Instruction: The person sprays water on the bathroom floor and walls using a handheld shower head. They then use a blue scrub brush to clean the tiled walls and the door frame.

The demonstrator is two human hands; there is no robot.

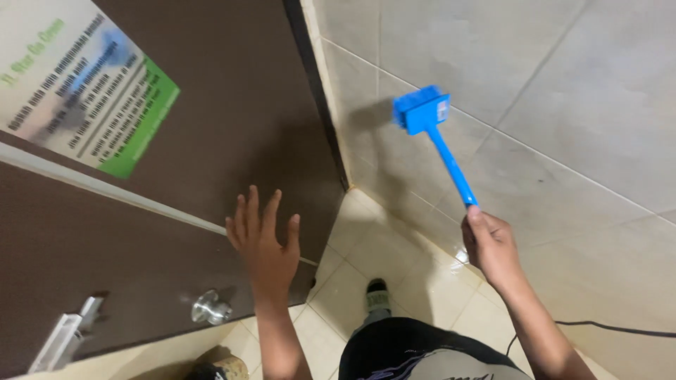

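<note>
My right hand (491, 246) grips the lower end of a blue long-handled brush (431, 127). Its rectangular head is pressed against the grey tiled wall (563, 91), close to the corner by the door. My left hand (262, 239) is flat on the dark brown door (232, 105), fingers spread, holding nothing. My arms reach up from the bottom of the view.
A poster with a green border (84, 84) hangs on the door at upper left. A round metal knob (210, 308) and a metal latch (67, 338) sit low on the door. The floor has wet cream tiles (373, 246). A black cable (605, 327) runs along the wall at lower right.
</note>
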